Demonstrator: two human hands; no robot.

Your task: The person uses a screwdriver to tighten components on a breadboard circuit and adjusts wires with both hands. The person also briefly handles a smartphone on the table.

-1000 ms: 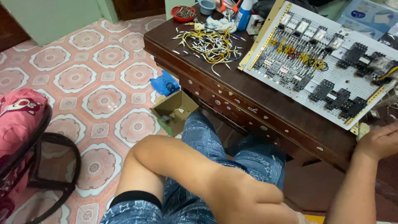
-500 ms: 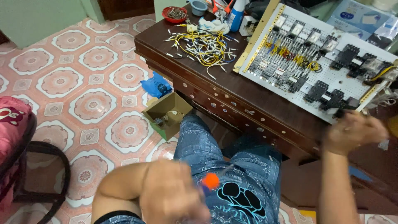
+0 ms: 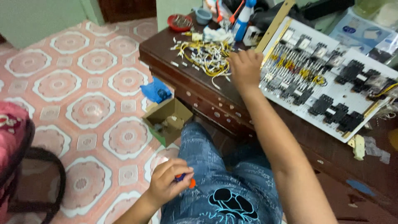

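My left hand [image 3: 168,182] rests on my left knee in blue jeans and is closed round a small orange-and-blue tool [image 3: 186,181], a screwdriver by its look. My right hand [image 3: 244,68] reaches across the dark wooden desk [image 3: 199,85] to a heap of yellow and white wire pieces [image 3: 207,56], fingers curled at the heap's right edge; whether it holds a wire cannot be seen. Just right of that hand lies a white panel board [image 3: 331,79] with several black relay sockets and yellow wiring.
An open cardboard box [image 3: 168,120] and a blue cloth [image 3: 155,90] lie on the patterned tile floor beside the desk. A red bowl [image 3: 179,21], a blue cup [image 3: 203,15] and a bottle [image 3: 242,20] stand at the desk's back. A pink bag on a chair [image 3: 16,141] is at left.
My right hand swung left from the panel board's near edge to the wire heap. My left hand drew back onto my knee, still holding the orange tool. The view shifted right.
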